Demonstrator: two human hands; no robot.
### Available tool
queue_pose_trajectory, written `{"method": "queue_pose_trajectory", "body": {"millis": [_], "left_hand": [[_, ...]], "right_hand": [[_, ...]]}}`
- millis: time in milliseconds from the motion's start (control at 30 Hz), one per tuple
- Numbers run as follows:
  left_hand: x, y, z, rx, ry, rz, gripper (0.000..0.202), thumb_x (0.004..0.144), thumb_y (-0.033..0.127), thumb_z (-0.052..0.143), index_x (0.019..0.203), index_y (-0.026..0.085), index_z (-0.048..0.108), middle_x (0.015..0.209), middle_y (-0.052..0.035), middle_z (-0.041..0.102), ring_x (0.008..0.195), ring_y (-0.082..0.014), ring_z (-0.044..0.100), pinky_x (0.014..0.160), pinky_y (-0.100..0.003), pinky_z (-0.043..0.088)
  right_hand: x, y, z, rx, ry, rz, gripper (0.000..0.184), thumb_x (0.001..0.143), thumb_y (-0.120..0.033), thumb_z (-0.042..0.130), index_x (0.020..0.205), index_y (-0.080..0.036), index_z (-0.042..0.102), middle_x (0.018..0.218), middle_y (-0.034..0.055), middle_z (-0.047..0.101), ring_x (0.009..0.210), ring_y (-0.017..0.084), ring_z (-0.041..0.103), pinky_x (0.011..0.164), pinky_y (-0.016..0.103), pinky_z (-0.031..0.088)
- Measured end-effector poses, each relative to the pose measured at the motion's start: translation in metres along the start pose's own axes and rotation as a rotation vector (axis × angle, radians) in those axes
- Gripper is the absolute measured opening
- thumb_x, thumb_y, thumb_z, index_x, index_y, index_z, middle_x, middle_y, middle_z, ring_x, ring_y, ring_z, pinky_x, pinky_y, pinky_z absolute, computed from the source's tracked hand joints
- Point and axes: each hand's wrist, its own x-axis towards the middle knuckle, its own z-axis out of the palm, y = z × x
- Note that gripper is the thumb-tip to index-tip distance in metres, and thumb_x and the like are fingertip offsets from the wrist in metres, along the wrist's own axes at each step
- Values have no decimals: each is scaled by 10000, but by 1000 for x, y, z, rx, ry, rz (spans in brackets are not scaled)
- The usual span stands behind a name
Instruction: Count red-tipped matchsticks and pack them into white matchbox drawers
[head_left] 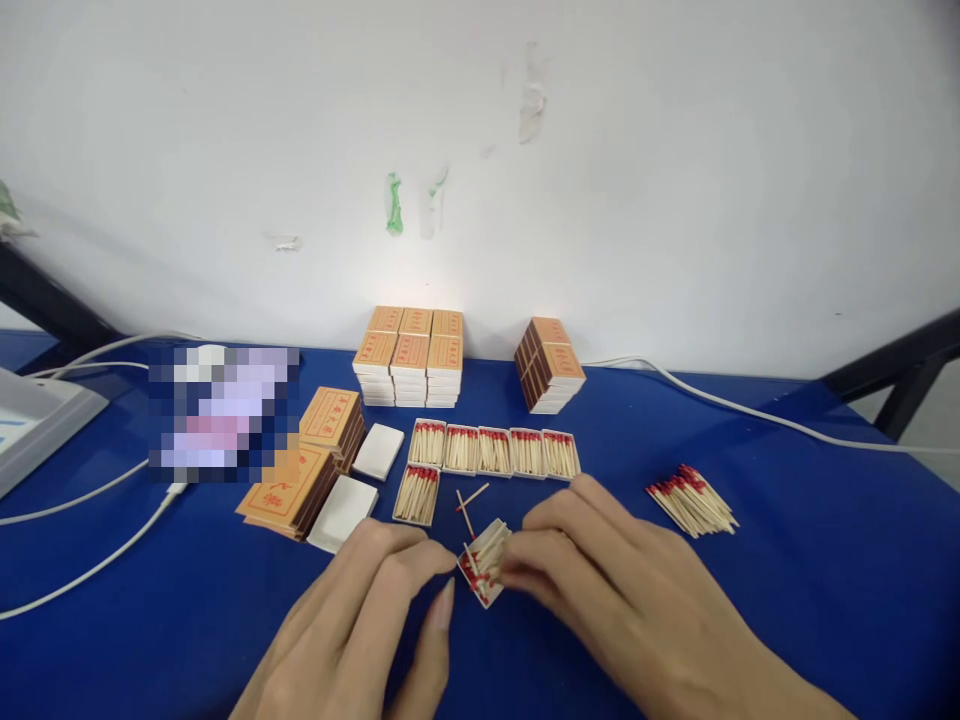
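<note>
A small white matchbox tray (484,565) holding red-tipped matches lies on the blue table (787,620) between my two hands. My right hand (607,590) has its fingers pinched together on the matches in that tray. My left hand (367,615) rests just left of the tray, its fingers curled, the fingertips close to the tray's left edge. Two loose matches (469,505) lie crossed just behind the tray.
A row of filled trays (495,451) and one more filled tray (417,494) lie behind. Empty white trays (343,512), orange sleeves (300,480), stacked boxes (409,355), (549,364), a loose match pile (691,500) and white cables (750,410) surround them.
</note>
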Motion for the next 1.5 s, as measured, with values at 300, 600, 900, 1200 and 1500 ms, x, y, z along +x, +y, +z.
{"method": "queue_pose_trajectory", "body": {"millis": [300, 600, 900, 1200, 1500], "left_hand": [[3, -4, 20, 7, -50, 107, 415, 1160, 341, 643, 1523, 157, 561, 1278, -153, 813, 1184, -285, 852, 991, -378, 742], [6, 2, 30, -31, -26, 102, 334, 1198, 286, 570, 1502, 149, 549, 1248, -146, 832, 1129, -294, 865, 953, -409, 755], [1, -3, 25, -266, -96, -19, 318, 1174, 257, 592, 1488, 256, 536, 1200, -69, 803, 920, -178, 836, 825, -271, 729], [-4, -8, 23, -380, -200, -105, 449, 1113, 189, 700, 1511, 318, 537, 1233, -20, 783, 951, -154, 822, 880, -249, 713], [0, -8, 17, -372, -192, 11, 334, 1054, 82, 713, 1309, 267, 602, 1220, -26, 768, 1085, -170, 803, 959, -238, 680]], "right_hand": [[6, 8, 3, -123, -100, -122, 197, 1131, -116, 571, 1013, -187, 711, 954, 56, 694, 822, 233, 580, 569, 386, 366], [3, 18, -4, 123, -131, 4, 188, 1153, -106, 579, 1181, -230, 717, 1082, 38, 676, 903, 183, 607, 681, 307, 470], [5, 20, -4, 267, -243, 131, 200, 1203, -247, 563, 1202, -280, 761, 1191, 39, 662, 917, 146, 665, 733, 279, 527], [7, 13, -9, 234, -257, 112, 128, 1154, -245, 675, 1046, -229, 741, 1083, 27, 685, 907, 168, 668, 738, 293, 557], [9, 17, -25, 412, -328, 301, 178, 1160, -370, 697, 1021, -273, 752, 1109, 3, 707, 973, 154, 711, 825, 285, 576]]}}
